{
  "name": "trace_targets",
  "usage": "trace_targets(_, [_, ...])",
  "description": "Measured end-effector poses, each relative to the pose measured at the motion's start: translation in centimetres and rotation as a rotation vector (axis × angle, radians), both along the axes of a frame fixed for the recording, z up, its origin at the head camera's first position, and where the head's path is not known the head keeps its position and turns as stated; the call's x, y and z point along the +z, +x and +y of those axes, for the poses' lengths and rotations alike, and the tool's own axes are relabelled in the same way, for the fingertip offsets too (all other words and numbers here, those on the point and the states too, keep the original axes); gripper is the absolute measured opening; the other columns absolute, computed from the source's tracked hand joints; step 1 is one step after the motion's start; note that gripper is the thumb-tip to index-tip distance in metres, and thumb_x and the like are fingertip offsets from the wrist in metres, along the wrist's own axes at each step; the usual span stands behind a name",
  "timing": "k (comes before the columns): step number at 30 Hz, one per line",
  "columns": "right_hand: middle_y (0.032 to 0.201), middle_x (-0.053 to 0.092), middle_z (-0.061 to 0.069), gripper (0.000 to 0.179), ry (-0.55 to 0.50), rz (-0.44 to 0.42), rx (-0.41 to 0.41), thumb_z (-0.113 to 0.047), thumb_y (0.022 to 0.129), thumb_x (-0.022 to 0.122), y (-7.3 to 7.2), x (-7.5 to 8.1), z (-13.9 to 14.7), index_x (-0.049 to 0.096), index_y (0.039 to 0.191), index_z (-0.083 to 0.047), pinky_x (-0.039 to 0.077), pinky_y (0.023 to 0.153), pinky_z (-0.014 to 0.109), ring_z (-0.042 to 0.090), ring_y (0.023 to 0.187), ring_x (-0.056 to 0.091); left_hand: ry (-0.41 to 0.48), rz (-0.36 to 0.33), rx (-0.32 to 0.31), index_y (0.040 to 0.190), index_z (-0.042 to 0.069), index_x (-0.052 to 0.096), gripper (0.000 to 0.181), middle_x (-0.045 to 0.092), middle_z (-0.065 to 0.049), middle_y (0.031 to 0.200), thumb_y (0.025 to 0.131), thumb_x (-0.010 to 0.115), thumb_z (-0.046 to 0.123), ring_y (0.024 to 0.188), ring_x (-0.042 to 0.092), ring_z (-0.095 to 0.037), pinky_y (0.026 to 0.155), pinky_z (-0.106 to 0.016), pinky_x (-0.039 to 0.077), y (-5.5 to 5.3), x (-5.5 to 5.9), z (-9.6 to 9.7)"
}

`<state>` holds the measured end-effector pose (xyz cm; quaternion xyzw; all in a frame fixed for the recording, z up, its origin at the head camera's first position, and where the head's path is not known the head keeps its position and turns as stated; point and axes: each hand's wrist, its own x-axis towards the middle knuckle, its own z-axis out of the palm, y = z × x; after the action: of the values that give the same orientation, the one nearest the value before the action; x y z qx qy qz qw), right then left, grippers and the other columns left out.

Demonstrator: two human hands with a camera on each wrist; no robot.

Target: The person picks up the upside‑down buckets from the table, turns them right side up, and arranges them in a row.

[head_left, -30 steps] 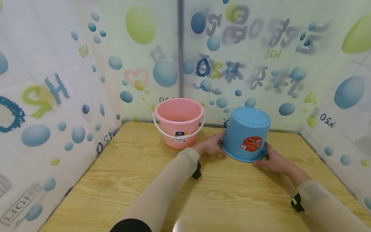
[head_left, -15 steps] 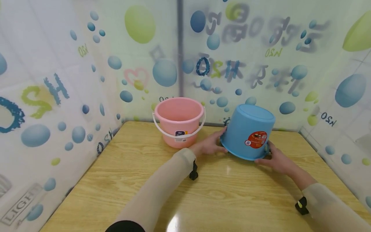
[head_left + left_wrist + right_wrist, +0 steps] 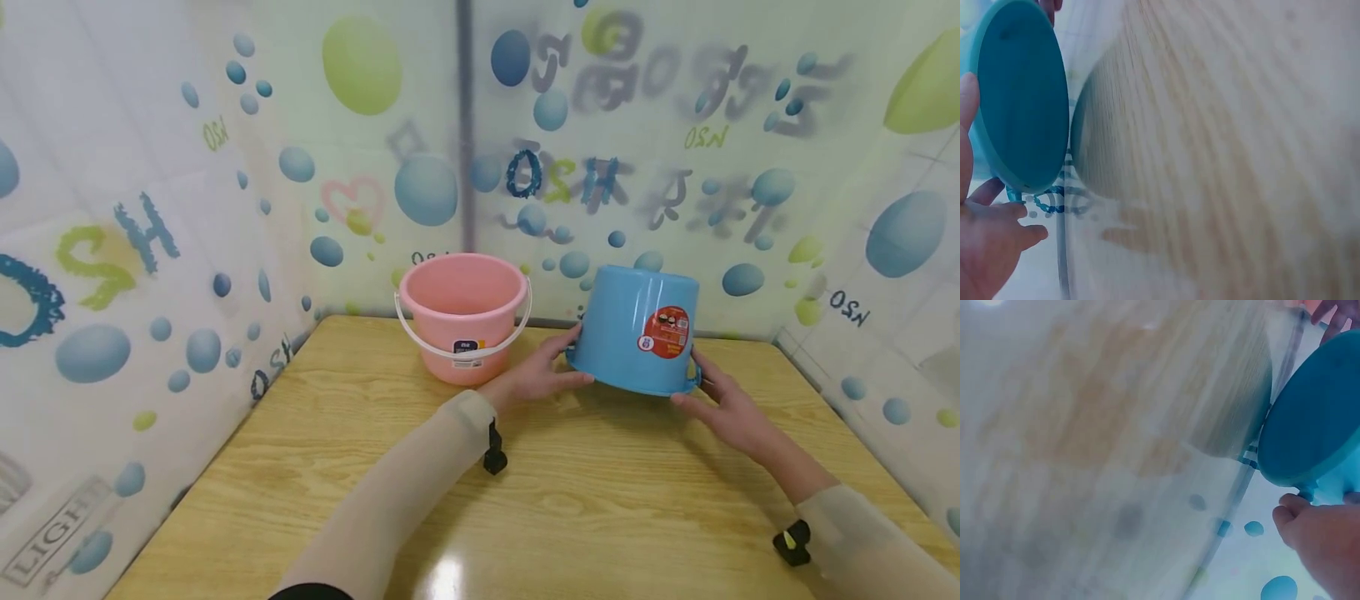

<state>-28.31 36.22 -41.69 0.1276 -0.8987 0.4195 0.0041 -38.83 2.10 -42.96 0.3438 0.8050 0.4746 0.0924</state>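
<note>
A blue plastic bucket [image 3: 626, 333] with a red sticker is upside down and tilted, its rim lifted off the table. My left hand [image 3: 534, 377] grips the rim on one side; opposite, my right hand [image 3: 729, 410] holds the rim by its small side lug. The left wrist view looks into the hollow mouth of the bucket [image 3: 1022, 106], with its dark reflection on the tabletop beyond a narrow gap. In the right wrist view, the thumb and fingers of my right hand [image 3: 1329, 534] pinch near the lug. Left of the bucket stands an upright pink bucket [image 3: 465, 329].
The pink bucket's white handle [image 3: 450, 354] hangs down at its front. Everything stands on a wood-grain table [image 3: 585, 508]. Patterned curtains [image 3: 420, 108] with blue and green bubbles close in the back and both sides.
The blue bucket has tipped so its base turned away from view and its rim rose toward me. It swung slightly right, then back left. Both hands keep their hold; the pink bucket stayed put.
</note>
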Motion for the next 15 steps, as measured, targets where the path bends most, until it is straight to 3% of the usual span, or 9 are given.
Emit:
trace_targets(3, [0.18,0.007,0.035,0.093,-0.005,0.027,-0.001,-0.029,0.115,0.061,0.2,0.1,-0.1,-0.004,0.177,-0.008,0.034,0.116,0.082,0.076,0.152,0.024,0.024,0.012,0.019,0.179,0.026,0.013,0.099,0.02,-0.003,0.185,0.105,0.077,0.042,0.169,0.027,-0.031,0.136,-0.059,0.028,0.3,0.1,0.0])
trace_targets(6, [0.18,0.01,0.034,0.089,-0.028,0.069,0.013,-0.025,0.115,0.061,0.4,0.3,-0.3,-0.001,0.177,-0.007,0.034,0.116,0.082,0.075,0.152,0.026,0.049,0.006,0.037,0.178,0.029,0.016,0.095,0.019,-0.004,0.185,0.106,0.075,0.042,0.17,0.025,-0.032,0.134,-0.062,0.031,0.8,0.4,-0.2])
trace_targets(9, [0.18,0.015,0.033,0.085,-0.027,0.11,0.015,-0.024,0.116,0.059,0.7,0.5,-0.5,0.002,0.177,-0.007,0.052,0.117,0.057,0.073,0.151,0.031,0.078,-0.01,0.048,0.178,0.034,0.019,0.089,0.017,-0.004,0.186,0.107,0.073,0.043,0.171,0.021,-0.032,0.132,-0.064,0.033,1.3,0.8,-0.4])
trace_targets(11, [0.179,0.016,0.033,0.084,-0.022,0.12,0.005,-0.025,0.116,0.058,0.9,0.7,-0.7,0.003,0.177,-0.008,0.056,0.113,0.049,0.073,0.15,0.034,0.094,-0.018,0.058,0.177,0.037,0.021,0.087,0.017,-0.003,0.186,0.107,0.073,0.043,0.171,0.021,-0.031,0.132,-0.065,0.033,1.6,1.2,-0.6])
trace_targets(13, [0.179,0.017,0.034,0.083,-0.02,0.118,-0.015,-0.027,0.117,0.057,1.1,0.9,-0.9,0.004,0.178,-0.009,0.057,0.104,0.029,0.072,0.149,0.037,0.104,-0.011,0.065,0.176,0.038,0.023,0.085,0.018,-0.001,0.186,0.108,0.072,0.042,0.171,0.021,-0.029,0.133,-0.063,0.033,1.8,1.5,-0.7])
trace_targets(15, [0.179,0.015,0.034,0.081,-0.042,0.105,-0.029,-0.029,0.117,0.055,1.4,1.2,-1.1,0.004,0.178,-0.009,0.058,0.099,0.022,0.07,0.149,0.038,0.106,0.001,0.074,0.176,0.039,0.025,0.084,0.021,0.001,0.185,0.107,0.073,0.042,0.171,0.023,-0.027,0.134,-0.06,0.033,2.0,1.8,-0.9])
